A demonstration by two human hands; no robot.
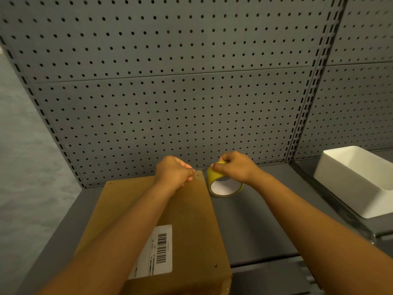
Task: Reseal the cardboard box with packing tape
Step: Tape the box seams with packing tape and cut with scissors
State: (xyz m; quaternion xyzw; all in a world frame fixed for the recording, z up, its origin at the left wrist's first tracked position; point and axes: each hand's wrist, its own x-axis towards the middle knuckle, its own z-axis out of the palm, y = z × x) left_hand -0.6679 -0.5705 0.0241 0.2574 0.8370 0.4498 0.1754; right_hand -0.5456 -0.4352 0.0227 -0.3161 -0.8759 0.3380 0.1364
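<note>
The right hand [236,167] grips the tape roll [223,184] just beside the cardboard box [131,209] on the shelf [255,226], while the left hand [173,172] pinches something thin, likely the tape end, at the far edge, seemingly to anchor it.

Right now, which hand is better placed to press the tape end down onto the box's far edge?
Left. The left hand already sits curled on the cardboard box at its far right corner, seemingly pinching the tape end. The right hand grips the tape roll beside the box.

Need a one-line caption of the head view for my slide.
Left hand pinches tape end at the cardboard box far edge; right hand grips the tape roll.
</note>
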